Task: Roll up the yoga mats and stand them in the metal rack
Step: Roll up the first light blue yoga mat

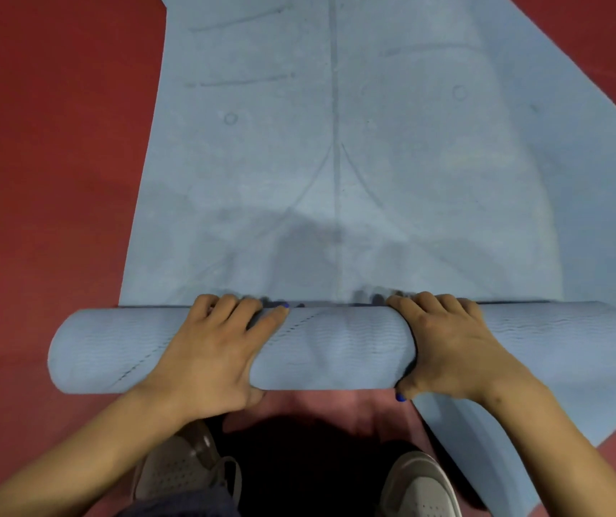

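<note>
Firmly, both hands (330,345) grip ribbed blue cylindrical mat roll (336,348).

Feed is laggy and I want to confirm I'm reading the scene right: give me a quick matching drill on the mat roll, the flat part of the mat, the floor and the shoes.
Things:
1. rolled part of the blue yoga mat
2. unrolled part of the mat
3. floor
4. shoes

States:
A. red, bare at the left
B. lies flat, stretching away from the person
C. gripped by the left hand and the right hand
D. grey, at the bottom edge

Pairs: 1-C, 2-B, 3-A, 4-D
</note>
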